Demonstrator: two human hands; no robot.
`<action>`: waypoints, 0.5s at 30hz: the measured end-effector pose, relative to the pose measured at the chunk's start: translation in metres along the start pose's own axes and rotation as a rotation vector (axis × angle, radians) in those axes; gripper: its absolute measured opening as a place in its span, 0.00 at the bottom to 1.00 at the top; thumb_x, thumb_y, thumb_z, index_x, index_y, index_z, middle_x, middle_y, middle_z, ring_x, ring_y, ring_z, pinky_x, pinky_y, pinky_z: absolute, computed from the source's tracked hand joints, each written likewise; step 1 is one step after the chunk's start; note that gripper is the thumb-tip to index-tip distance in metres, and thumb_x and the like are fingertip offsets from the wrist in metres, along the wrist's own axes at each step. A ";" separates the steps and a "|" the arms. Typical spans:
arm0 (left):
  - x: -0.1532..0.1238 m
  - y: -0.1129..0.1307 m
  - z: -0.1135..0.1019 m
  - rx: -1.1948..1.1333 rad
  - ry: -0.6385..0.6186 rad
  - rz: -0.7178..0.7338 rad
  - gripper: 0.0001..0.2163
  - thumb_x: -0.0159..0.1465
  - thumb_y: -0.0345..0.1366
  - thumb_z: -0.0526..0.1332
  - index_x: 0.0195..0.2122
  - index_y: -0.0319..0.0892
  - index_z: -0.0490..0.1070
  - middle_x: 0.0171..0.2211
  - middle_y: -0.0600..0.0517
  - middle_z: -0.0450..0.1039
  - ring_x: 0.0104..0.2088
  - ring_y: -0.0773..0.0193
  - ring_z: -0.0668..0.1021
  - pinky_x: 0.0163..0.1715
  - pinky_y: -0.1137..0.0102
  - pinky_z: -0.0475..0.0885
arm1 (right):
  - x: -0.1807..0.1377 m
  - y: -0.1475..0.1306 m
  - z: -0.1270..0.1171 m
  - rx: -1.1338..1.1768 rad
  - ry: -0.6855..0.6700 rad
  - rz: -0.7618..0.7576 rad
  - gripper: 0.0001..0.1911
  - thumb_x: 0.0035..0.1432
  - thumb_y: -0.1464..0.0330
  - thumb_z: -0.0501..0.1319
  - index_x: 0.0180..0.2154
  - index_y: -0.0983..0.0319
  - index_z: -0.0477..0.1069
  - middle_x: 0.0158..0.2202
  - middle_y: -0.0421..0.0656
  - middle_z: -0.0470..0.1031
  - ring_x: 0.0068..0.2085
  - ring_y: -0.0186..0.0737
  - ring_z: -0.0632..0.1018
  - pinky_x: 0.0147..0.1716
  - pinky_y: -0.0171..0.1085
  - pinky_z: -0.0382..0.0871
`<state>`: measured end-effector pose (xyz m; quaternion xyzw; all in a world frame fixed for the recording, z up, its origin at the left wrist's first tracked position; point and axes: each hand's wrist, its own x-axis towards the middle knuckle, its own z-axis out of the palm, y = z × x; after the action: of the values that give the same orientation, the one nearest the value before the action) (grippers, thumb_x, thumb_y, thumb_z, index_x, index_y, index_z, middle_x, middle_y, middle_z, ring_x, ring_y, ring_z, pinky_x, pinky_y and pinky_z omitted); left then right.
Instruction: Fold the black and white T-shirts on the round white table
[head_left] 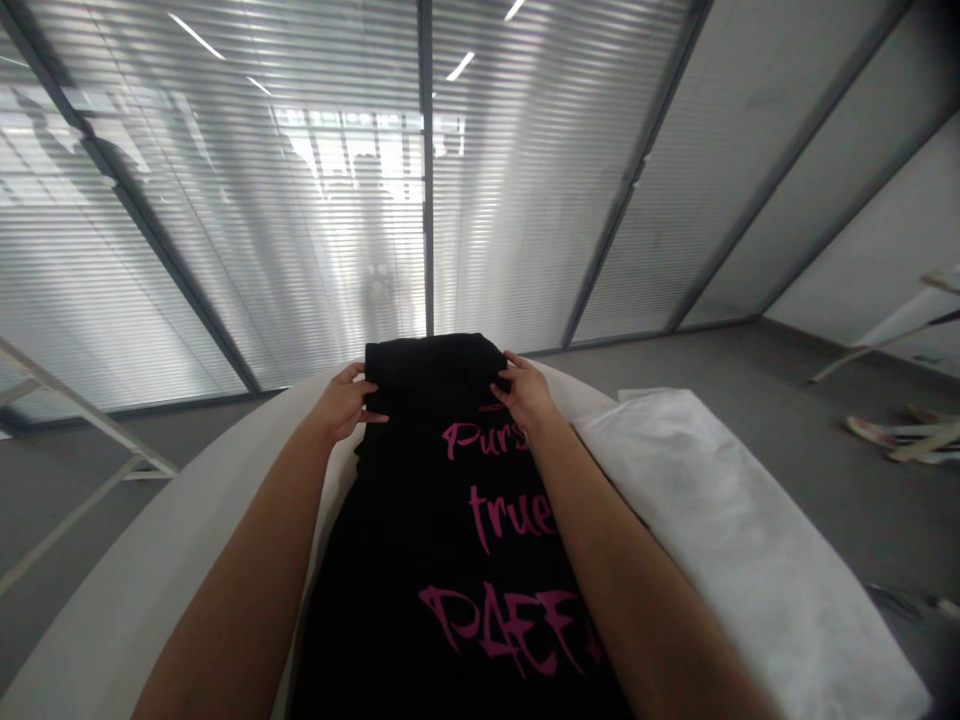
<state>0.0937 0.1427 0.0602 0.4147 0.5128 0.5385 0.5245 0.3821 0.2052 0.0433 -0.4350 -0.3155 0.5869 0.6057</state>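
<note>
A black shirt (405, 540) with pink lettering lies lengthwise in front of me, its far end turned over into a folded flap. At the flap's left edge, my left hand (346, 403) grips the fabric, thumb and fingers closed at the side. On the opposite edge my right hand (526, 393) pinches the cloth near the top of the lettering. My right forearm covers part of the printed words. The shirt's near end runs out of view at the bottom.
Under the shirt is a white rounded table (187, 560). A white sheet-like piece (705, 500) lies to the right of the shirt. Pale frame legs (97, 425) stand at the left. Behind the table rises a glass partition with blinds (510, 200).
</note>
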 end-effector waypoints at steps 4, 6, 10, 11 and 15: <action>-0.007 0.014 0.000 -0.006 -0.069 0.082 0.20 0.46 0.29 0.66 0.41 0.44 0.67 0.34 0.54 0.71 0.30 0.63 0.77 0.21 0.62 0.80 | -0.004 -0.008 0.002 0.033 -0.035 0.018 0.24 0.38 0.77 0.55 0.42 0.57 0.70 0.39 0.38 0.74 0.42 0.39 0.74 0.35 0.36 0.75; -0.010 0.020 0.001 -0.004 -0.085 0.112 0.20 0.45 0.27 0.66 0.41 0.43 0.68 0.35 0.53 0.71 0.31 0.63 0.77 0.22 0.62 0.81 | -0.007 -0.011 0.004 -0.012 -0.078 0.034 0.19 0.39 0.76 0.55 0.37 0.59 0.70 0.39 0.39 0.75 0.43 0.39 0.74 0.37 0.36 0.75; -0.013 0.025 0.003 0.026 -0.095 0.114 0.22 0.44 0.24 0.64 0.42 0.43 0.69 0.36 0.52 0.71 0.32 0.61 0.77 0.22 0.60 0.81 | -0.012 -0.014 0.007 -0.226 -0.064 0.197 0.09 0.43 0.75 0.59 0.31 0.61 0.68 0.34 0.43 0.74 0.39 0.41 0.74 0.34 0.38 0.76; -0.013 0.025 0.004 0.042 -0.096 0.108 0.23 0.43 0.23 0.64 0.42 0.43 0.69 0.36 0.52 0.71 0.33 0.60 0.77 0.22 0.60 0.81 | -0.013 -0.015 0.008 -0.259 -0.048 0.227 0.08 0.43 0.75 0.61 0.31 0.62 0.68 0.33 0.44 0.74 0.37 0.42 0.74 0.32 0.41 0.77; -0.011 0.023 0.004 0.076 -0.095 0.100 0.21 0.43 0.23 0.63 0.41 0.39 0.72 0.36 0.48 0.74 0.34 0.58 0.78 0.25 0.60 0.81 | -0.019 -0.022 0.013 -0.286 -0.069 0.193 0.11 0.45 0.72 0.64 0.35 0.60 0.70 0.34 0.44 0.75 0.37 0.44 0.75 0.32 0.46 0.77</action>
<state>0.0952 0.1340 0.0844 0.4845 0.4860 0.5242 0.5043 0.3779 0.1899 0.0713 -0.5244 -0.3732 0.6061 0.4673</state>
